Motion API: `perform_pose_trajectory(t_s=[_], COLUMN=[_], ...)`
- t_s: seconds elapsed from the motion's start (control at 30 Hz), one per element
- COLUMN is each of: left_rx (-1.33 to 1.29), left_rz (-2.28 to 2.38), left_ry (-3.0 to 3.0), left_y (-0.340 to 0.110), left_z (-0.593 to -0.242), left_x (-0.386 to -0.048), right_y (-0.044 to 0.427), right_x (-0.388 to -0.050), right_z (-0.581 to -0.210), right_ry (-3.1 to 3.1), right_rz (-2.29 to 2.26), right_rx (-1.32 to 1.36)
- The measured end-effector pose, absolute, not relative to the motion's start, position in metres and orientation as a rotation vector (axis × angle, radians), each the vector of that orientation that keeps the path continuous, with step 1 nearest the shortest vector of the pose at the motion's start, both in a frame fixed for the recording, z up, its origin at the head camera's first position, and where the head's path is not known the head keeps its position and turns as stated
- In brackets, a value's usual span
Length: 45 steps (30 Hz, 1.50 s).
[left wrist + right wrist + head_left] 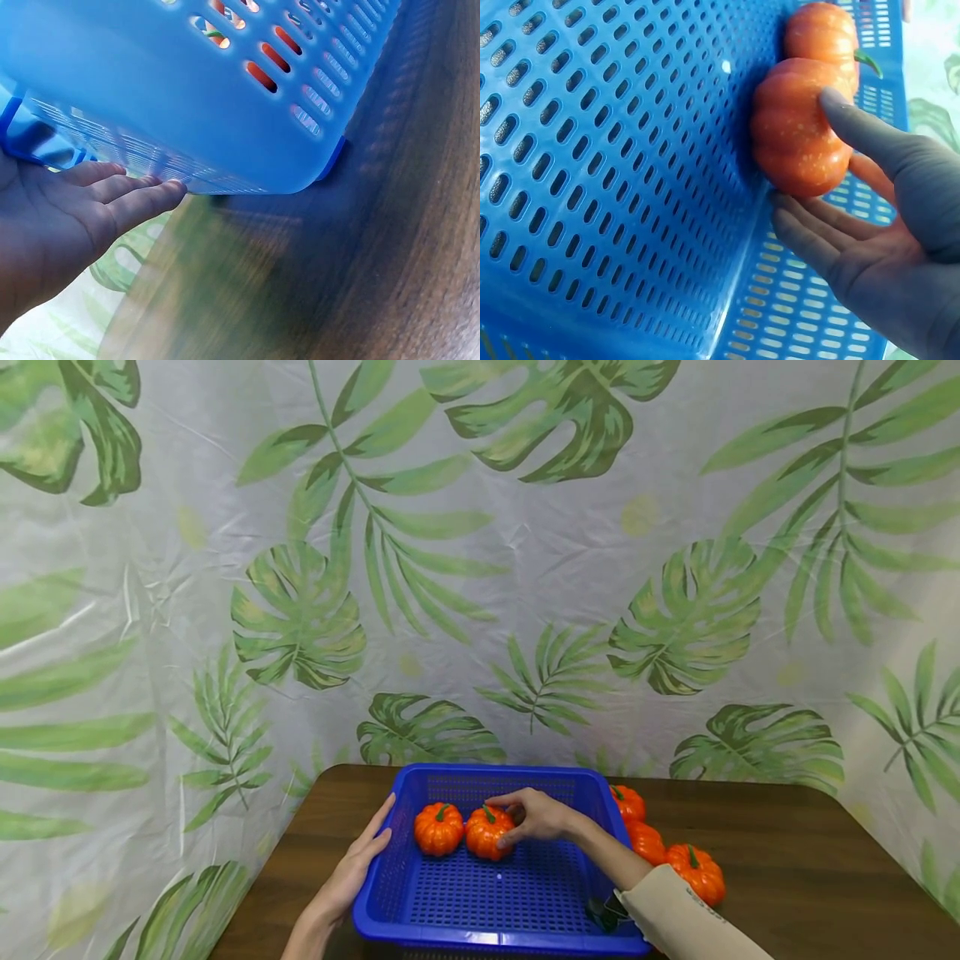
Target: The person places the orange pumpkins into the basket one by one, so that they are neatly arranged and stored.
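Head view: a blue basket (498, 937) stands in the lower centre of the frame on a brown wood-grained table (795, 868), its perforated floor and walls visible. Two orange pumpkins with green stems sit side by side in the upper left part of its interior. The right hand (540, 815) reaches in from the lower right and pinches the nearer-to-centre pumpkin (486, 838) between thumb and fingers. The second pumpkin (438, 829) lies just to its left in the frame. The left hand (351, 867), at the lower left, lies along the basket's left side, its fingers extended and gripping nothing. A light beige sleeve (678, 910) covers the right forearm, with a dark object (606, 912) beside its cuff. Just beyond the basket's right edge, a group of three further pumpkins (696, 875) rests on the table, partly hidden by the basket and the arm. A pale sheet (555, 585) printed with green leaves fills the upper frame.

Left wrist view: the straight fingers, at the left of the frame, meet the outside of the basket; orange shows through slots at upper centre.

Right wrist view: the held pumpkin appears right of centre, the thumb on its near face and the fingers below it; the second pumpkin lies directly above it in the frame.
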<state>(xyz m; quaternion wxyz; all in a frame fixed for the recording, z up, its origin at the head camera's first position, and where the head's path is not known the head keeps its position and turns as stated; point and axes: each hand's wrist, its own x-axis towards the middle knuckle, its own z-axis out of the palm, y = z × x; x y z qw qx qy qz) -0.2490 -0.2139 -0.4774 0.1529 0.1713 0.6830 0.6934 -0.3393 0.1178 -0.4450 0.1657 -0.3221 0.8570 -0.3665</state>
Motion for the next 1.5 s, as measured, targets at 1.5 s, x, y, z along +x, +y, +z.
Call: perform_pose_trajectory(t_s=[1.5], left_rx=[0.469], left_rz=[1.973], left_ry=[2.043], left_y=[-0.212], left_z=[-0.477], left_x=[-0.249], right_y=[0.245], right_x=[-0.263], right_z=[-0.348], right_ry=[2.434], right_rz=[-1.373], right_rx=[-0.539])
